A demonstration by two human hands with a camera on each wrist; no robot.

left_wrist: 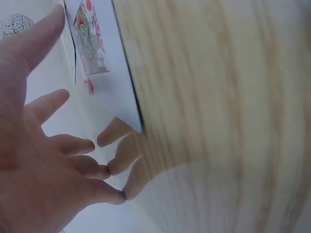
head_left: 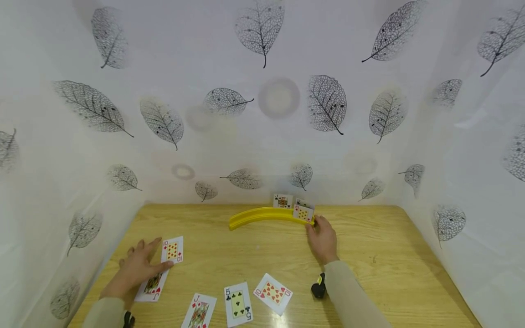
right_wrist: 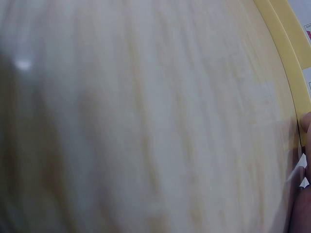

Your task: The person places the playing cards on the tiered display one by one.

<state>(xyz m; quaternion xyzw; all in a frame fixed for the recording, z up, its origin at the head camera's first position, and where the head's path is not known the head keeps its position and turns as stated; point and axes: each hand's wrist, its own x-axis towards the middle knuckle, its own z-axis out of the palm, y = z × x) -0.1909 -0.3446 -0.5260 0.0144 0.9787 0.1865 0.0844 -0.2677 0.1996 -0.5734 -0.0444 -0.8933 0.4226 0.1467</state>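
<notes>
Left hand (head_left: 137, 269) lies spread on a jack card (head_left: 151, 286); right hand (head_left: 323, 240) pinches a card (head_left: 303, 212) at the yellow rack (head_left: 262, 215).

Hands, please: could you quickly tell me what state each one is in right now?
Left hand: open, fingers spread, resting on the jack card beside the ten of diamonds.
Right hand: at the yellow card holder's end; grip cannot be told.

Unclear items: my right hand (right_wrist: 305, 160), cut by the frame edge, only fingertips showing; red jack (head_left: 152, 285), half under my left hand (head_left: 137, 269); rack cards (head_left: 293, 206), faces too small.
</notes>
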